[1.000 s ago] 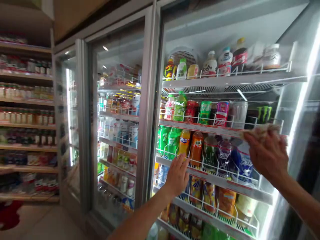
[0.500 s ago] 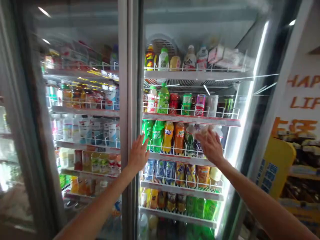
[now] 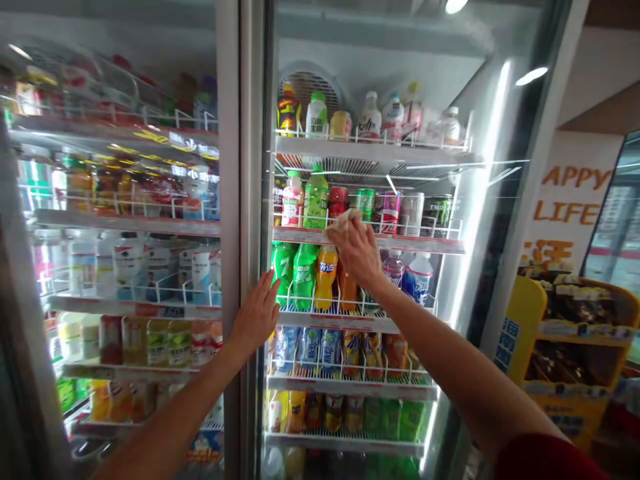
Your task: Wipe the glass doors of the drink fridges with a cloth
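My left hand (image 3: 255, 310) rests flat on the metal door frame (image 3: 233, 227), its fingers stretched out at the edge of the glass. Against the right-hand glass door (image 3: 380, 60) of a drinks fridge, my right hand (image 3: 359, 255) presses a pale crumpled cloth (image 3: 343, 223). Whether it is fabric or paper I cannot tell. Behind the glass, near this hand, stand an orange soda bottle (image 3: 327, 277), green soda bottles (image 3: 304, 277) and a green-capped bottle (image 3: 315, 200).
Drinks cans, such as a purple-red can (image 3: 391, 213), line the wire-fronted shelves (image 3: 430, 245). On the left is another glass door with bottles (image 3: 129, 263) behind it. A yellow display stand (image 3: 523, 320) with packets is at the right.
My right hand has moved left and up across the glass with the cloth. My left hand remains at the door frame. The view has turned slightly to the right.
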